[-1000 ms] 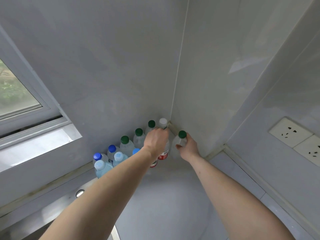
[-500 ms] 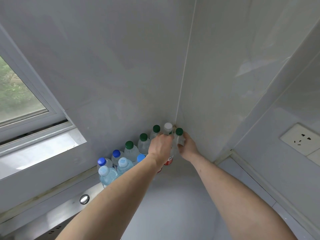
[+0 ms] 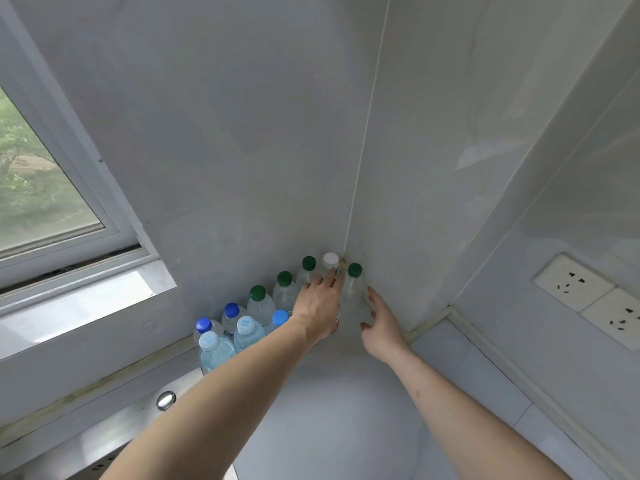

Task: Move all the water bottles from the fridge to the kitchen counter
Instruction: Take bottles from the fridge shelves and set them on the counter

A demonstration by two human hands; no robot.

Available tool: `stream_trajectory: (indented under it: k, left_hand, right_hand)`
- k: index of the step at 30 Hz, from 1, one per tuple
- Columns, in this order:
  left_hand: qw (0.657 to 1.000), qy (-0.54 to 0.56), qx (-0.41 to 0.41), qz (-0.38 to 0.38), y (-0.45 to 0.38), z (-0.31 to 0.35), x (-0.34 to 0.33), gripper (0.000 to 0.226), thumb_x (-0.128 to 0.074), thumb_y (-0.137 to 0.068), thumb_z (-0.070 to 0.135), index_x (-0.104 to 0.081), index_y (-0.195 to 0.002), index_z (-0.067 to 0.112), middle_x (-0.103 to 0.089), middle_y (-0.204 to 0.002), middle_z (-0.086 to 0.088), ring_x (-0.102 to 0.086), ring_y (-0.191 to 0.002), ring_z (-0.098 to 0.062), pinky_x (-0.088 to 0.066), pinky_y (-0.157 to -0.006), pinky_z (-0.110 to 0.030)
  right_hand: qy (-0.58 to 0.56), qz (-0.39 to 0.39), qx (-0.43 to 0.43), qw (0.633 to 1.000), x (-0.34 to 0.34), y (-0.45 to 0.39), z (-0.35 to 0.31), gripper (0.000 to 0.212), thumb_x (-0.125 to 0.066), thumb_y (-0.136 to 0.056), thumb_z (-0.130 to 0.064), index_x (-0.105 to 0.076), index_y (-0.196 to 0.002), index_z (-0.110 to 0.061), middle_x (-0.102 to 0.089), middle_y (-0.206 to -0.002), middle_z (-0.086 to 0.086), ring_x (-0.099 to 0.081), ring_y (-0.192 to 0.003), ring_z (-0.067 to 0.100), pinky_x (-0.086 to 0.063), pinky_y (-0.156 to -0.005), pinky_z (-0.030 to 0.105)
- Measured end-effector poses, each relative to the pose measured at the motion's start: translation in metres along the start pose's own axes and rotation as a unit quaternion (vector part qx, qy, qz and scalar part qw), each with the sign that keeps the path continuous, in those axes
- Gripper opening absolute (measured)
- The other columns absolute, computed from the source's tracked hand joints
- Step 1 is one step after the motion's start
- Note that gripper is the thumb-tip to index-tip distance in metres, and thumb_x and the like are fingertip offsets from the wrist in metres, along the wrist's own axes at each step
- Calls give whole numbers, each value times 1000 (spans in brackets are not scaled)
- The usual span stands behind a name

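Several clear water bottles stand in a row along the back wall of the white counter (image 3: 339, 410), running into the corner. Their caps are blue at the left (image 3: 203, 325) and green further right (image 3: 284, 278). A white-capped bottle (image 3: 330, 260) stands in the corner, with a green-capped bottle (image 3: 354, 282) just right of it. My left hand (image 3: 320, 306) reaches over the row, fingers straight, fingertips touching the white-capped bottle. My right hand (image 3: 381, 323) hovers open beside the green-capped bottle, just apart from it.
Tiled walls meet in the corner behind the bottles. A window (image 3: 41, 188) with a sill is at the left. A steel sink edge with a round button (image 3: 165, 400) lies at the lower left. Wall sockets (image 3: 588, 296) sit on the right wall.
My right hand has let go of the green-capped bottle in the corner and drawn back. My left hand's fingers have straightened over the white-capped bottle.
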State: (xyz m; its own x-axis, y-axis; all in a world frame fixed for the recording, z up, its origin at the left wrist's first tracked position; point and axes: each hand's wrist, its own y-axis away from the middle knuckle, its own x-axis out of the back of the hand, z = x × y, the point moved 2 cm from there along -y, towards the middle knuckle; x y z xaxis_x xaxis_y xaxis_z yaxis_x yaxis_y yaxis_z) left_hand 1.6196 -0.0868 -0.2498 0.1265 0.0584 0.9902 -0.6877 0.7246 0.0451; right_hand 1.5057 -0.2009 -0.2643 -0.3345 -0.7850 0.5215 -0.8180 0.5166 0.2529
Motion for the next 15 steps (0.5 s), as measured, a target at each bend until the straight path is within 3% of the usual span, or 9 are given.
stream_trajectory:
  k: [3,7,9,12,15]
  left_hand:
    - [999,38,-15,21,27,6,12,89,-59,-95,14,-4,-165,18,-14,-171,-5,-35,-142,-33,-35,-117,-44]
    - [986,139,-36,79,87,8,30,74,-55,-90,5,-32,-159,19,-30,-166,-2,-33,-145,-32,-34,-117,-43]
    - [978,181,-37,93,127,5,28,66,-59,-90,5,-45,-152,21,-42,-160,-1,-39,-143,-30,-40,-115,-45]
    - [974,208,-37,77,184,3,24,60,-63,-93,11,-51,-149,27,-45,-157,8,-40,-142,-20,-40,-117,-39]
    - [970,236,-18,50,232,3,22,51,-61,-100,22,-51,-148,34,-39,-159,18,-34,-145,-10,-33,-120,-30]
  right_hand:
    - [-6,1,1,1000,6,34,6,78,-57,-96,6,-30,-162,-26,-43,-143,-19,-44,-137,11,-38,-114,25]
    - [-14,17,-16,1000,14,74,18,73,-60,-96,1,-37,-159,-28,-51,-150,-5,-49,-141,19,-46,-115,40]
    - [-18,17,-22,999,16,102,18,70,-61,-97,-3,-41,-156,-32,-52,-148,-3,-51,-139,16,-49,-111,39]
    - [-41,14,-9,999,15,153,17,65,-63,-98,-8,-46,-152,-41,-48,-146,-11,-52,-135,10,-53,-105,36]
    - [-64,-4,-7,998,14,201,20,59,-61,-100,-9,-49,-146,-44,-44,-154,-16,-45,-137,4,-46,-115,36]
